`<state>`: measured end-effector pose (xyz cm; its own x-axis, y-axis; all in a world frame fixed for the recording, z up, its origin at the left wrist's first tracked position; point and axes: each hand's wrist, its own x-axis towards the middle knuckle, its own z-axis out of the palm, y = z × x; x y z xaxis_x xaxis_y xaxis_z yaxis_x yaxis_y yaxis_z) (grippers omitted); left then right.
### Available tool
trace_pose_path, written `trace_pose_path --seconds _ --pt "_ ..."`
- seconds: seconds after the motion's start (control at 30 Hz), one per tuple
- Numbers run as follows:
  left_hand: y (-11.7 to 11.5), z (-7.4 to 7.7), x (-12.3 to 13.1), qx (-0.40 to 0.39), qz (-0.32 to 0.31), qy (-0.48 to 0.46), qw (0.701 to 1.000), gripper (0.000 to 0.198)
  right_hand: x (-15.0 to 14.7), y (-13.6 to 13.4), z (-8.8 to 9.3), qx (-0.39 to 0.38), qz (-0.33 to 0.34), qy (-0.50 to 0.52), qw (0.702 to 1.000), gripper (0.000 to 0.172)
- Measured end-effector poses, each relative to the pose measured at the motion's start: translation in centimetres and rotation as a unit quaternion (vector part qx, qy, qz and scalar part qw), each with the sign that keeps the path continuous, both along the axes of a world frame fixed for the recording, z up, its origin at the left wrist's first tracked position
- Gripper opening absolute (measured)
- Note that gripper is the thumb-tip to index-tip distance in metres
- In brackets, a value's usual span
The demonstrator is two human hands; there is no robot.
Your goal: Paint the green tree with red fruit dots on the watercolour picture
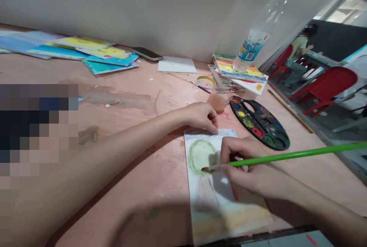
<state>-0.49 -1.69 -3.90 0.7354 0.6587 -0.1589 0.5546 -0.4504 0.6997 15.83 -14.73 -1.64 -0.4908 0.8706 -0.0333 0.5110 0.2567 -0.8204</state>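
The left forearm crosses the bench; the left hand, its grip slack, is at the top edge of the painting. Above the painting, the right hand's grip is closed around a green paintbrush. A palette lies right of the painting.

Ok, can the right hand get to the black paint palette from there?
Probably yes: the right hand holds a green paintbrush, but the black paint palette lies just beyond it, with nothing else standing between them.
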Motion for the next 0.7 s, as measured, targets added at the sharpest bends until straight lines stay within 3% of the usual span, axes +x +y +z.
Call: trace_pose_path --seconds 0.27,0.7 --pt "-0.2 0.2 0.0 -0.004 0.004 0.000 1.000 0.019 0.4 0.2 0.2 -0.034 -0.028 0.002 0.999 0.011" --pt "-0.7 0.7 0.0 -0.022 0.021 -0.007 1.000 0.014 1.1 0.1 0.3 0.021 -0.029 -0.046 0.998 0.010"
